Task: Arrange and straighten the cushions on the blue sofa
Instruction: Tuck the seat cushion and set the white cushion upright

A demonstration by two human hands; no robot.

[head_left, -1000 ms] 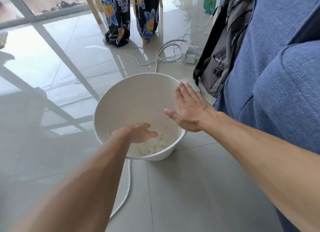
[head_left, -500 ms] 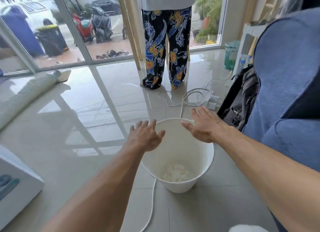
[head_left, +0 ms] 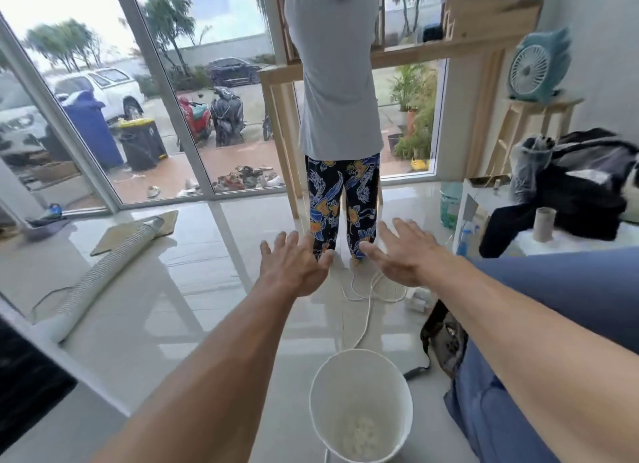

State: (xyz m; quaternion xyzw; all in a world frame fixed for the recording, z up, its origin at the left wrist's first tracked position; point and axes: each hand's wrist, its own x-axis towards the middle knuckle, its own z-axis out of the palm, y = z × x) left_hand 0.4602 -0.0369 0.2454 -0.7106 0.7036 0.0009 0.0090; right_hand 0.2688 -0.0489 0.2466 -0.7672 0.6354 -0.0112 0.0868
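Left hand [head_left: 294,270], right hand [head_left: 403,257], fingers spread open, white bucket [head_left: 332,397] on floor, perhaps paper scraps [head_left: 359,431] inside

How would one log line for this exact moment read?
left hand: open, empty | right hand: open, empty | bucket: on floor, untouched | sofa: at right, untouched

L hand [head_left: 294,265] + R hand [head_left: 401,255] | up out of bucket [head_left: 359,376] | now well fwd of it

Glossy tiles are seen on the floor [head_left: 207,324]; matt blue cloth on the sofa [head_left: 570,289]; smooth white plastic on the bucket [head_left: 408,407].
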